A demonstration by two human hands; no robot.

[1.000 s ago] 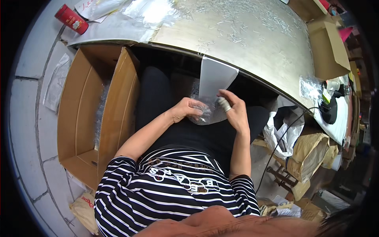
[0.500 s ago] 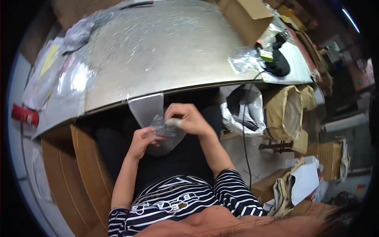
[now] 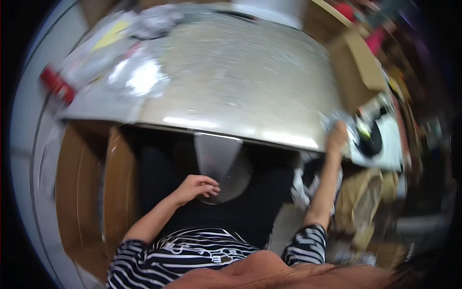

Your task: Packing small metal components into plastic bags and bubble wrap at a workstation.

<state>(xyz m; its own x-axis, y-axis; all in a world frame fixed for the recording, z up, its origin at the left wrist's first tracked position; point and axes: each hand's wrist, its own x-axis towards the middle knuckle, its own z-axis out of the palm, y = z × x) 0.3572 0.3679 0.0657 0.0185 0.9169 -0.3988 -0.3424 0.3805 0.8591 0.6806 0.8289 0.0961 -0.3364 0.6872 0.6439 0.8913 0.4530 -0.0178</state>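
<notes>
My left hand [image 3: 196,189] hovers over my lap, its fingers loosely bent with slight gaps and nothing visible in them. Just beyond its fingertips hangs a translucent plastic sheet [image 3: 216,153] from the table's front edge. Beside that sheet, a clear rounded plastic piece [image 3: 237,179] lies over my dark trousers. Stretched out to the right, my right hand [image 3: 339,136] is at the table's front right part, against crinkled clear plastic packaging [image 3: 329,119]. Motion blurs its fingers, so whether they grip the plastic cannot be made out.
The metal-topped table [image 3: 240,86] spans the front. Papers and plastic bags [image 3: 139,72] cover its left side, near a red can [image 3: 57,85]. An open cardboard box [image 3: 356,72] and a black item [image 3: 371,140] stand right. Below are a cardboard box [image 3: 82,192] and a brown paper bag [image 3: 361,197].
My hands have parted. The right one has swung from my lap to the table's right side; the left has let go of the clear plastic. The view has shifted too.
</notes>
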